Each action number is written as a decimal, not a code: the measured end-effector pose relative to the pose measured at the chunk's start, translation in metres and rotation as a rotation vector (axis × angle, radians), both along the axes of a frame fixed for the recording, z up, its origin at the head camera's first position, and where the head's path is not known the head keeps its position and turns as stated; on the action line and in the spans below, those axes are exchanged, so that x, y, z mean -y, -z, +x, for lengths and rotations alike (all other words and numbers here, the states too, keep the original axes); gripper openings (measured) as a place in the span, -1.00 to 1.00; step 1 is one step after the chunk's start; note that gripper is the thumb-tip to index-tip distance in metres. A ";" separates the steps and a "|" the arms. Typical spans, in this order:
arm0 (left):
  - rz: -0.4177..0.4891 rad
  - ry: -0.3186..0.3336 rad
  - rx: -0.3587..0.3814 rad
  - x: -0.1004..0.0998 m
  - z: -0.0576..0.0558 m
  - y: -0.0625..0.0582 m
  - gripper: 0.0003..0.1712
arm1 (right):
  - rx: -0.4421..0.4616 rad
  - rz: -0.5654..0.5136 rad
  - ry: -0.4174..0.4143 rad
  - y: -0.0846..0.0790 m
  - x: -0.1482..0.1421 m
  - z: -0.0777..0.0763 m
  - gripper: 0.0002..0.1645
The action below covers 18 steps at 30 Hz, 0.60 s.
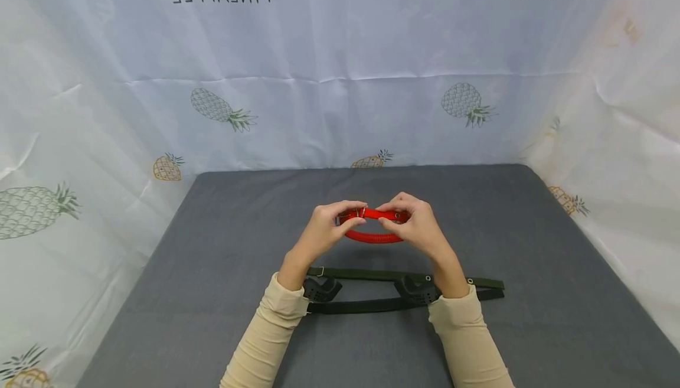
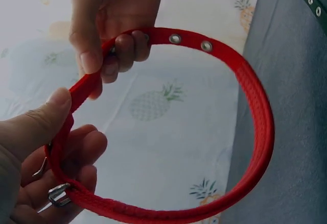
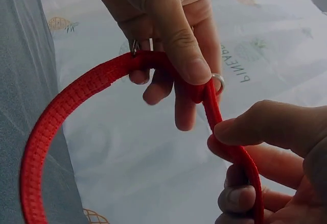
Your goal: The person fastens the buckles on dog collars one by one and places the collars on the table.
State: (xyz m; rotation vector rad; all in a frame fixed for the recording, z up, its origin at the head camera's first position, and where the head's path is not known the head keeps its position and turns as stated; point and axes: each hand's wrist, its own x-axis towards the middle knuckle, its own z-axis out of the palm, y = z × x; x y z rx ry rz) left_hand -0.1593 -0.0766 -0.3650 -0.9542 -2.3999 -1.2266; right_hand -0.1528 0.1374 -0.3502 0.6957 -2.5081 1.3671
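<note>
A red pet collar (image 1: 374,238) is held up above the table as an open loop, with metal eyelets along one end. My left hand (image 1: 326,225) pinches the band between thumb and fingers beside its buckle end. In the left wrist view a silver buckle (image 2: 59,194) sits by the fingers of that hand. The strap's eyelet end is pinched by my right hand (image 1: 417,222), thumb on one face and fingers curled behind. In the right wrist view a short stretch of red band (image 3: 212,106) runs between the two hands. A metal ring (image 3: 218,82) shows behind the left thumb.
Below the hands, a long dark green strap (image 1: 366,274) with eyelets lies across the grey table (image 1: 223,246). A darker strap length (image 1: 366,306) runs along its near side. Black wrist cameras (image 1: 321,289) overlap the straps in the head view. White pineapple-print cloth (image 1: 329,116) surrounds the table.
</note>
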 end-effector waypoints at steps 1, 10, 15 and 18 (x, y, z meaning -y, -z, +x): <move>-0.022 0.002 -0.022 0.001 0.000 -0.001 -0.63 | 0.000 0.011 0.007 0.000 0.001 0.000 -0.82; -0.066 0.079 -0.121 0.002 -0.002 0.001 -0.63 | 0.011 0.007 0.002 -0.004 -0.001 0.005 -0.84; -0.053 0.087 -0.191 0.002 -0.001 0.002 -0.63 | 0.030 -0.020 -0.018 -0.003 0.000 0.004 -0.84; -0.035 0.068 -0.230 0.002 -0.001 0.003 -0.63 | 0.035 -0.022 -0.024 -0.002 0.001 0.003 -0.83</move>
